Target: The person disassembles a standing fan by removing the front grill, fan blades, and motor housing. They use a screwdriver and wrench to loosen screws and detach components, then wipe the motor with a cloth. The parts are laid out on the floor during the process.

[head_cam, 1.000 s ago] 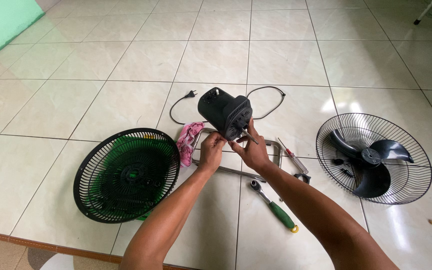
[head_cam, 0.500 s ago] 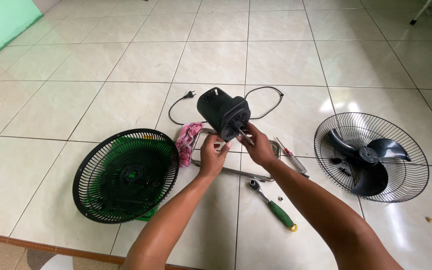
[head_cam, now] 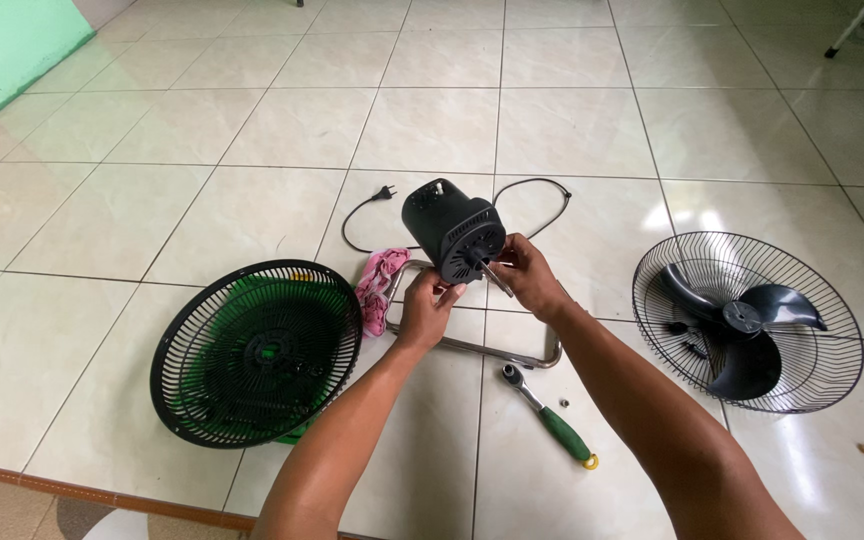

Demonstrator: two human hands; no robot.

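Observation:
A black fan motor housing (head_cam: 449, 232) is held up above the tiled floor, its slotted face and metal shaft (head_cam: 495, 277) turned toward me. My left hand (head_cam: 425, 307) supports the housing from below at its front rim. My right hand (head_cam: 525, 274) pinches the shaft with its fingertips. The motor's black power cord (head_cam: 537, 190) loops on the floor behind, ending in a plug (head_cam: 384, 191).
A black fan grille (head_cam: 252, 350) lies over green blades at the left. At the right, a wire grille (head_cam: 747, 318) holds a dark fan blade. A pink cloth (head_cam: 377, 285), a bent metal stand tube (head_cam: 487, 345) and a green-handled ratchet wrench (head_cam: 552, 418) lie near my arms.
The motor housing has tipped slightly so its face points more toward me. My right hand's fingers have shifted along the shaft. My view moved slightly.

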